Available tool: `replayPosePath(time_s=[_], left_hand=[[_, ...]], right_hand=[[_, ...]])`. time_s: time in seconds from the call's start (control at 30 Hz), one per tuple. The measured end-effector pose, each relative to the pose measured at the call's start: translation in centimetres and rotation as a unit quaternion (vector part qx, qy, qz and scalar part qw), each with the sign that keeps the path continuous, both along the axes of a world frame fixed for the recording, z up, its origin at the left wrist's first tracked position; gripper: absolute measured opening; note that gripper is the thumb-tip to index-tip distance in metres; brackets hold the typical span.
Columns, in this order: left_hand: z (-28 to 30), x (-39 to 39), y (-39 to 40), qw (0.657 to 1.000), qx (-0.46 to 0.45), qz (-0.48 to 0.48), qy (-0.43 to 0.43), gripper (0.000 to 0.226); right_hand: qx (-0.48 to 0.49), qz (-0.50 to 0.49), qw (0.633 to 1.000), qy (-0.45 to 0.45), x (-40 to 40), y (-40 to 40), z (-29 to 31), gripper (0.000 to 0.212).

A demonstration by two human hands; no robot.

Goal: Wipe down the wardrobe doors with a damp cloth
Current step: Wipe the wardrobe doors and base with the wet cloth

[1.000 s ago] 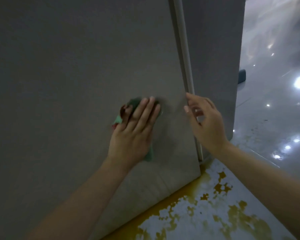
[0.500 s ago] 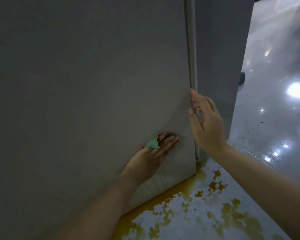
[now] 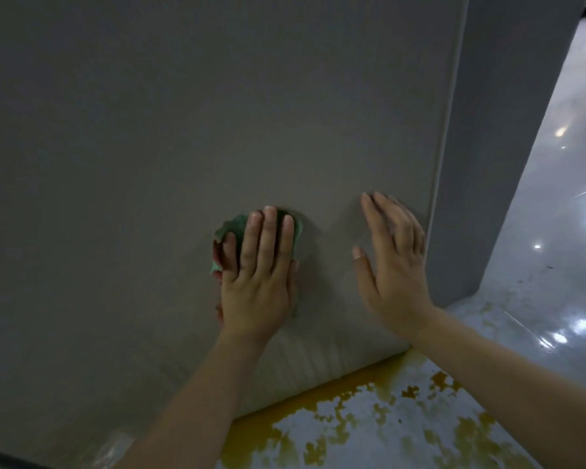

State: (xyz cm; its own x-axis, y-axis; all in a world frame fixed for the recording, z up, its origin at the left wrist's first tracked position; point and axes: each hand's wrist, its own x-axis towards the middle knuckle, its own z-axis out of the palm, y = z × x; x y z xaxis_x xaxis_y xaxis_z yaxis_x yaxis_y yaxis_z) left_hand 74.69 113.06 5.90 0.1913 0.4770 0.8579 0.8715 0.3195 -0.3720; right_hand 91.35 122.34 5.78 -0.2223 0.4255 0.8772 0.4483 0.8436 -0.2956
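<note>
Midway through the job, our left hand [image 3: 256, 279] presses the green cloth [image 3: 232, 228] flat-fingered low on the wardrobe door [image 3: 217, 113], our open right hand [image 3: 391, 258] bracing beside its edge; upper panel seemingly unwiped.

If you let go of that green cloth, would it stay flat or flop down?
Probably flop: the green cloth bunches in wrinkles under the left hand flat against the door. It looks thin and likely light, so it may slide down.

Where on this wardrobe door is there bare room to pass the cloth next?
Free: the wide door face above and left of the left hand pressing the green cloth. Crowded: the strip toward the door's right edge, where the right hand rests flat.
</note>
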Motion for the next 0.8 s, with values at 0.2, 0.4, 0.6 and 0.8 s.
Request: replayPosePath(time_s=[0.2, 0.4, 0.6, 0.8], left_hand=[[-6.1, -0.7, -1.7, 0.99, -0.123, -0.04, 0.057, 0.067], [0.5, -5.2, -6.3, 0.998, -0.05, -0.007, 0.027, 0.072], [6.4, -8.5, -9.1, 0.979, 0.124, 0.061, -0.147, 0.062], [3.5, -6.7, -6.2, 0.951, 0.205, 0.055, -0.226, 0.062]], right_hand=[[0.002, -0.027, 1.0, -0.013, -0.4, -0.4, 0.0, 0.054], [-0.007, -0.005, 1.0, -0.019, -2.2, -3.2, 0.1, 0.054], [0.05, 0.086, 0.994, -0.052, -6.4, -7.5, 1.8, 0.053], [0.076, 0.141, 0.986, -0.047, -9.6, -10.5, 4.7, 0.052]])
